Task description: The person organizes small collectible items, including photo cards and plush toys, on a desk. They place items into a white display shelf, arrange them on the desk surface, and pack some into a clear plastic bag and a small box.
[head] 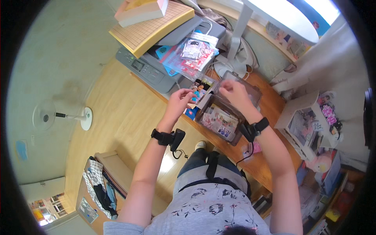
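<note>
A translucent brown plastic box [200, 117] stands on the wooden desk, its clear lid [249, 91] folded back. Inside it lie stickers and small printed papers [221, 120]. My right hand [236, 93] hovers above the lid side with curled fingers; whether anything thin is pinched there is blurred. Over at the desk's edge, my left hand [181, 100] has loosely bent fingers spread apart, and nothing shows in it. Just past its fingertips are colourful printed pictures [201, 88]. A blue packet [191, 112] lies below that hand, against the box.
A grey printer [147, 70] bears a yellow gridded board [158, 26] and plastic sleeves [191, 55]. A white lamp [235, 44] rises behind the box. To the right stands a white display cabinet [296, 126]. A white fan [86, 118] is on the floor.
</note>
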`<state>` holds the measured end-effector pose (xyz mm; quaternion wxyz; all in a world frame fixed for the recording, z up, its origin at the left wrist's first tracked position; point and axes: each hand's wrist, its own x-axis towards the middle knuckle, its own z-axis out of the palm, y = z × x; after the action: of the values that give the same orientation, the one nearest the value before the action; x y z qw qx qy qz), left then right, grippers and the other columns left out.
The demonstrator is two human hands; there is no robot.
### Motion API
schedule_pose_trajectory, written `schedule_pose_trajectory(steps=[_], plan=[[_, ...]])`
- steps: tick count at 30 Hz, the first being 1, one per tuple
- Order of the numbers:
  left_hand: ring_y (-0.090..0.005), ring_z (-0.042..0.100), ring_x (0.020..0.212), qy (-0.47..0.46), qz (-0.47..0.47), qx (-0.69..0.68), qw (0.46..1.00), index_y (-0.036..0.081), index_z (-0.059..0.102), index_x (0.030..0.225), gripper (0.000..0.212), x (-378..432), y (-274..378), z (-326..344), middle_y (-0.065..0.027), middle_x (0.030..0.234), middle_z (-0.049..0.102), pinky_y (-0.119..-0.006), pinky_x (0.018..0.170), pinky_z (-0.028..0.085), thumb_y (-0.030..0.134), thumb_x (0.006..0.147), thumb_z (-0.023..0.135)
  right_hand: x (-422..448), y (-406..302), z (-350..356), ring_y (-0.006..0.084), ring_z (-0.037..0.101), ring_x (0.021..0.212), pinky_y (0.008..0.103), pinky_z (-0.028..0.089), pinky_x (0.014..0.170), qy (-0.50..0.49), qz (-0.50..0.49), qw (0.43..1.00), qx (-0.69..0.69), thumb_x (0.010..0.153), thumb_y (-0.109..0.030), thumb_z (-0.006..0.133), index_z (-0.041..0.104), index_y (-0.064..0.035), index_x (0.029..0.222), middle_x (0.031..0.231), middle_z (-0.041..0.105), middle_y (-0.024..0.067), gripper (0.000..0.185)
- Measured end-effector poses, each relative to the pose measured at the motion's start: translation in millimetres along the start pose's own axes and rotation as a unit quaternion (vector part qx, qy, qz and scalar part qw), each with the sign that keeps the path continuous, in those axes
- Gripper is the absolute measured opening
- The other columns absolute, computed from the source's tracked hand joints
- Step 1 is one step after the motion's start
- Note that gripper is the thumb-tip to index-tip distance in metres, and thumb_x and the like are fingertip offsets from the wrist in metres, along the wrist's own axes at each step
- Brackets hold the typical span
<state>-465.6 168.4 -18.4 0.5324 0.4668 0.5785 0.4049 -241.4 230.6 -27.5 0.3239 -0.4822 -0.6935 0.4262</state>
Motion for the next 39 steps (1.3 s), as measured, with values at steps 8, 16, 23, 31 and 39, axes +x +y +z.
schedule_pose_trajectory(steps=[8, 16, 23, 31, 39], plan=[[-0.0286, 0.058, 0.082, 0.194, 0.272, 0.244, 0.911, -0.004, 0.055, 0.097, 0.027, 80, 55, -2, -0.0176, 0.088, 0.059, -0.034, 0.073, 0.046, 0.013, 0.076, 0.057, 99, -18, 35, 0.0349, 0.049, 0.096, 0.0379, 0.040, 0.085, 0.220, 0.059, 0.972, -0.059, 0.066, -0.022, 0.073, 0.043, 0.0078, 0.106, 0.099, 0.050, 0.0229, 0.058], [-0.0351, 0.054, 0.095, 0.235, 0.196, 0.271, 0.912, -0.005, 0.049, 0.108, 0.050, 151, 29, -3, -0.0227, 0.099, 0.056, -0.039, 0.085, 0.043, 0.021, 0.067, 0.063, 118, -43, 50, 0.0268, 0.057, 0.090, 0.0349, 0.047, 0.077, 0.219, 0.009, 0.975, -0.033, 0.070, -0.017, 0.069, 0.042, 0.0053, 0.115, 0.103, 0.055, 0.0201, 0.057], [-0.0172, 0.054, 0.086, 0.112, 0.044, 0.056, 0.991, -0.003, 0.047, 0.110, 0.040, 147, 55, -10, -0.0103, 0.100, 0.056, -0.027, 0.073, 0.045, 0.014, 0.076, 0.060, 139, -25, 56, 0.0232, 0.062, 0.083, 0.0307, 0.049, 0.072, 0.227, 0.081, 0.961, 0.134, 0.070, -0.012, 0.065, 0.041, 0.0086, 0.116, 0.096, 0.061, 0.0197, 0.056], [-0.0190, 0.055, 0.091, 0.065, 0.172, -0.033, 0.982, -0.003, 0.050, 0.106, 0.032, 98, 73, -1, -0.0128, 0.099, 0.057, -0.028, 0.078, 0.045, 0.010, 0.077, 0.057, 114, -31, 19, 0.0121, 0.058, 0.082, 0.0250, 0.046, 0.067, 0.128, -0.042, 0.979, 0.152, 0.078, 0.002, 0.055, 0.054, 0.0051, 0.104, 0.092, 0.062, 0.0091, 0.026], [-0.0123, 0.057, 0.082, -0.217, 0.086, 0.035, 0.972, -0.001, 0.055, 0.096, 0.017, -37, 16, 21, -0.0055, 0.089, 0.060, -0.025, 0.075, 0.045, 0.000, 0.084, 0.043, -52, 9, -29, 0.0329, 0.059, 0.078, 0.0384, 0.046, 0.069, -0.062, -0.005, 0.979, -0.196, 0.072, 0.001, 0.053, 0.057, 0.0016, 0.091, 0.080, 0.059, 0.0212, 0.019]])
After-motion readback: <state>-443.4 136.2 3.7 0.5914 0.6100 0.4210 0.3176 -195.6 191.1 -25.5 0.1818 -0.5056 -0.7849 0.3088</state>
